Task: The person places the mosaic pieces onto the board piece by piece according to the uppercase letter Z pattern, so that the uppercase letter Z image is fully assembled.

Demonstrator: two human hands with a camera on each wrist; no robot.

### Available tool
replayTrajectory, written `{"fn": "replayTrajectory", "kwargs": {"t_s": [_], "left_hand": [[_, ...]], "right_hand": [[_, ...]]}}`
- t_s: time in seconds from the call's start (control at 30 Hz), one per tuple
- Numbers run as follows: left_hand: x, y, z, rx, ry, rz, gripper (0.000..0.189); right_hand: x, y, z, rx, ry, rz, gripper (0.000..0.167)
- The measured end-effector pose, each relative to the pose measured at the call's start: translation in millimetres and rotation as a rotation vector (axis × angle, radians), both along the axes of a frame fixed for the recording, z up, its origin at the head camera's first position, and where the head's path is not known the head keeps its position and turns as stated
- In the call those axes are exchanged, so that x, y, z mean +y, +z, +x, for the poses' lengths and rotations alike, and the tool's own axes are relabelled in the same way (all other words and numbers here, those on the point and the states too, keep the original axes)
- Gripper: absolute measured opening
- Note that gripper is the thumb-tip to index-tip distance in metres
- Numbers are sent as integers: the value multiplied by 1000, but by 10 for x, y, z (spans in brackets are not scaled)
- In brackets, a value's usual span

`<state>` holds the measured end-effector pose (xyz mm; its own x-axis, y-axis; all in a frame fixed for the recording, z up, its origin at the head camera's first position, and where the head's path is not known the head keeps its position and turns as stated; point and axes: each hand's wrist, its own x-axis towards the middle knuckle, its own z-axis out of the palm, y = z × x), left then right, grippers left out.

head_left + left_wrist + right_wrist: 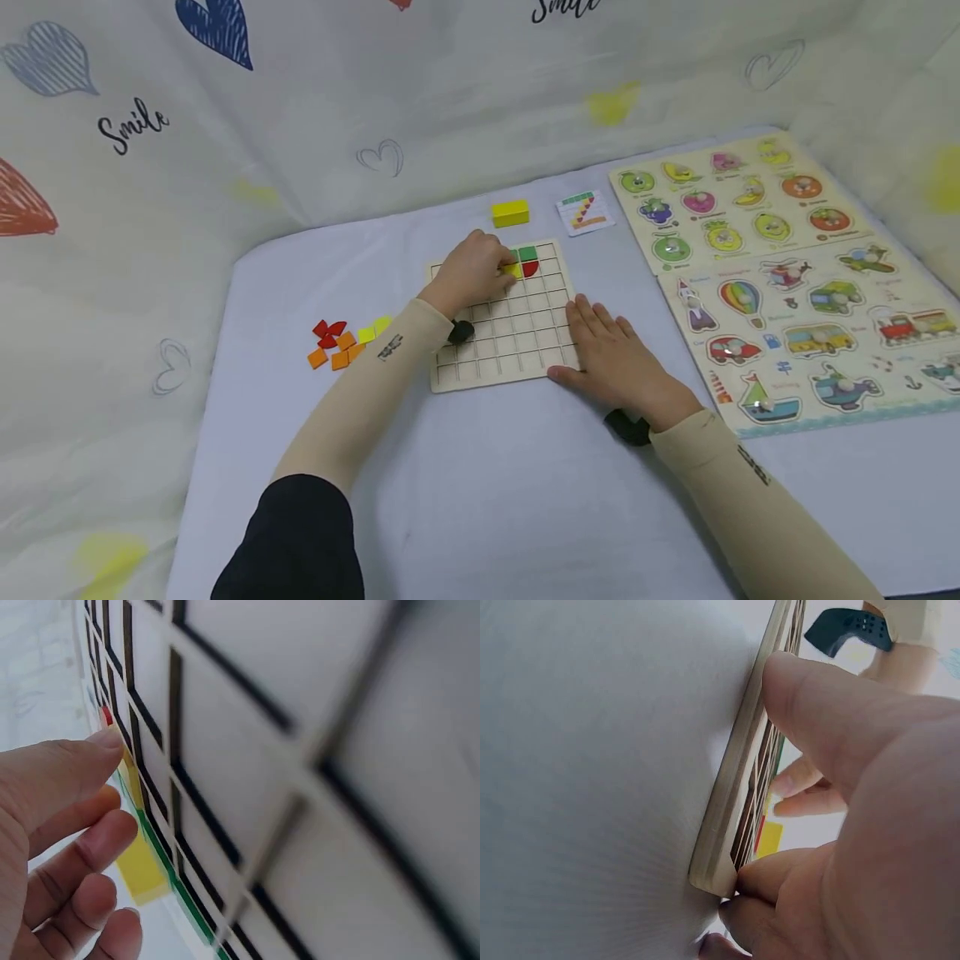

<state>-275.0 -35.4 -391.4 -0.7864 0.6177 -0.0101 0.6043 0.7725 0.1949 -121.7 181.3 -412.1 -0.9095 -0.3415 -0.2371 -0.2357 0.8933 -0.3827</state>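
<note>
A wooden grid board [498, 333] lies flat on the white cloth. My left hand [471, 273] reaches over its far part, thumb and index finger pinching a small yellow tile [513, 271] at a grid cell. In the left wrist view the thumb tip covers part of the yellow tile [130, 780]. Beyond it a green tile [528, 253] sits in the top row, with a red round-edged piece [530, 269] just below. My right hand [618, 358] rests along the board's right edge, fingers extended; its thumb lies at the near corner of the wooden rim [731, 795].
Loose orange tiles [318, 358], red pieces [327, 342] and yellow pieces [366, 334] lie left of the board. Behind it are a yellow block [510, 213] and a pattern card [585, 213]. Two picture puzzle boards [652, 258] cover the right side. A printed cloth hangs behind.
</note>
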Motion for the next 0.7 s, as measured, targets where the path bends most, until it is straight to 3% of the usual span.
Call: {"fn": "replayTrajectory", "kwargs": {"t_s": [0.13, 0.3, 0.5, 0.7], "left_hand": [[-107, -11, 24, -12, 14, 24, 18], [-443, 18, 59, -41, 85, 10, 23], [-1080, 35, 176, -53, 205, -1, 26], [-1821, 22, 344, -91, 364, 3, 27]], "right_hand": [[38, -14, 4, -3, -7, 15, 99], [40, -14, -13, -12, -2, 9, 100], [8, -7, -30, -25, 11, 10, 99], [-32, 8, -47, -46, 18, 11, 100]]}}
